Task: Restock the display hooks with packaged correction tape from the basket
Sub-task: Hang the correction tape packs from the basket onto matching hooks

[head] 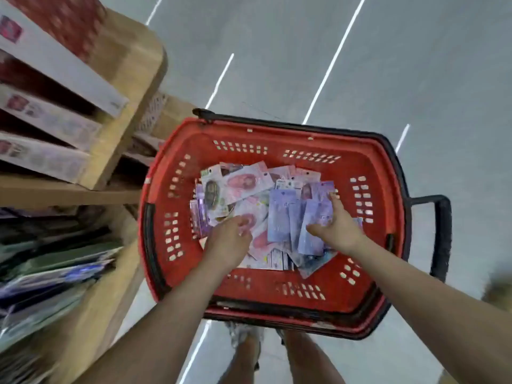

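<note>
A red shopping basket (199,151) with black handles (443,231) sits on the grey floor (415,79), just right of a wooden display shelf (133,65). A loose pile of correction tape packs (246,181), pink, purple and white, lies in the basket's bottom. The right hand (336,225) reaches into the right side of the pile, thumb near and fingers far, curled round a fanned bunch of purple packs (279,217). The left hand (230,239) is down on the near left of the pile, fingers bent onto a pink pack (260,239); whether they grip it I cannot tell. The person's shoes (243,333) show near the basket's near edge.
</note>
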Demonstrator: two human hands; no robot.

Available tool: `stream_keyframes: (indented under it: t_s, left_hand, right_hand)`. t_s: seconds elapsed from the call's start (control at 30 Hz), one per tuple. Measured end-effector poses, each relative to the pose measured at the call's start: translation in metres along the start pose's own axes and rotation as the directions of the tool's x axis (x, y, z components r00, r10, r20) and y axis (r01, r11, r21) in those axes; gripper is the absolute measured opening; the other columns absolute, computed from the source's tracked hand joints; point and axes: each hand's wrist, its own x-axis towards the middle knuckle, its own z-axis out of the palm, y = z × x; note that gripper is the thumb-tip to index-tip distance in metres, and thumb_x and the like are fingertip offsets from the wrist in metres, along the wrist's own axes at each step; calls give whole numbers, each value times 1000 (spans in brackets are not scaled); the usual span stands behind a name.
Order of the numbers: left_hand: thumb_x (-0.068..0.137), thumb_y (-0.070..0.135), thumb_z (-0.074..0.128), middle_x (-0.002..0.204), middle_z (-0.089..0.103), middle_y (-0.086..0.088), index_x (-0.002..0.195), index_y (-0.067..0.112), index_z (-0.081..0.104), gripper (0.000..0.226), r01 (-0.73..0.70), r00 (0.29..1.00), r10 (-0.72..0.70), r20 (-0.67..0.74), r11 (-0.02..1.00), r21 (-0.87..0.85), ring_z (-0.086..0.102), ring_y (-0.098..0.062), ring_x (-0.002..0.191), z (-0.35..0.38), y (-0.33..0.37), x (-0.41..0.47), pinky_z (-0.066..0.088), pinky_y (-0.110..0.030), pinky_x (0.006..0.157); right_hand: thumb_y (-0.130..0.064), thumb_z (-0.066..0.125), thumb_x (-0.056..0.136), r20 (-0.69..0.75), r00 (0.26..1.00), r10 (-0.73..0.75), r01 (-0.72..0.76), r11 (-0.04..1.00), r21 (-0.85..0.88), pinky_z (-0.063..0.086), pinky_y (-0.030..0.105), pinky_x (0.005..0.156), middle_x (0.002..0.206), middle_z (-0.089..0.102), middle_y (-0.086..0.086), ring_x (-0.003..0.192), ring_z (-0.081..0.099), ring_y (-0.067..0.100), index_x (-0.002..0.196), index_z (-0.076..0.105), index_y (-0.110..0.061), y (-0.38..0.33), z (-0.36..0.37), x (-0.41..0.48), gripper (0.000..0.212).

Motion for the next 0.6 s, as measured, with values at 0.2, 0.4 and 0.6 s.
stream_keyframes:
  t_s: [0.2,0.4,0.6]
  left_hand:
    - [95,35,62,148,49,-8,148,16,37,62,50,997,-44,56,991,-125,51,-27,129,64,-6,63,41,-31,95]
    - [82,28,75,103,69,1,116,23,62,37,71,997,-71,8,985,-156,64,-24,94,92,9,84,41,-26,65]
    - [86,17,68,92,67,-6,103,9,63,19,49,982,-116,-147,916,-397,64,-25,84,64,-19,71,50,-34,71]
  right_hand:
    - [-26,86,75,-53,998,40,-43,996,-72,32,46,117,165,15,5,149,25,29,158,-5,-16,31,39,43,123]
    - [-41,96,53,-106,992,75,-52,977,205,40,46,111,151,43,6,138,43,28,156,12,-17,31,51,60,135]
    - [-20,84,78,-106,993,54,-15,940,341,52,41,99,142,52,2,120,59,25,155,14,-31,36,46,43,104]
